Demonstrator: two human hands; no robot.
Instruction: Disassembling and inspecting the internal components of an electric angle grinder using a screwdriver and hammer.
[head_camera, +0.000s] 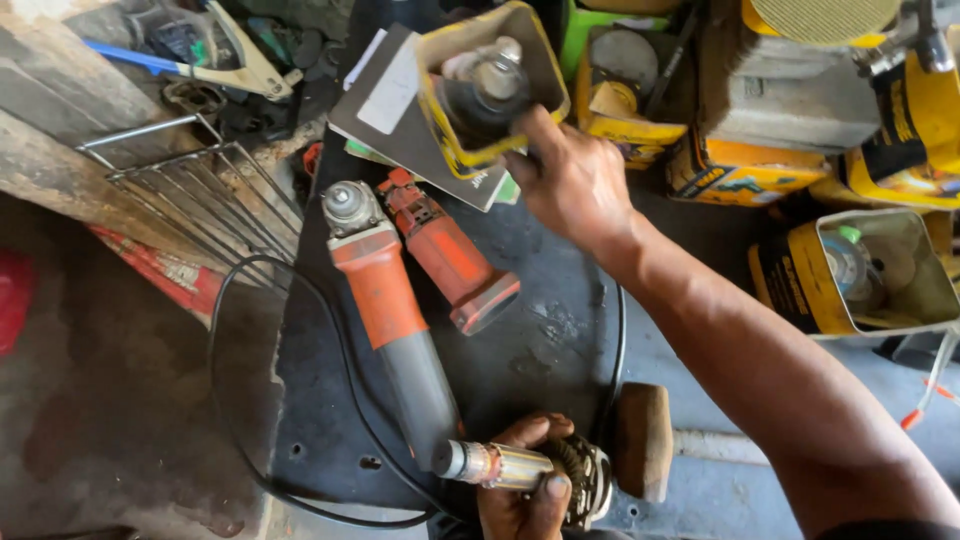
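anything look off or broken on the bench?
The orange angle grinder lies opened up: its orange housing piece sits detached beside it, and the left hand holds a bare motor armature. The right hand tilts a worn yellow box.

One view only, from the camera on my head, looking steeply down and slightly forward over the dark tabletop (520, 350). Close range: my right forearm fills the lower right, my left hand (525, 490) sits cut by the bottom edge. The top edge reaches the yellow boxes (740, 170) at the back, the left edge the floor.
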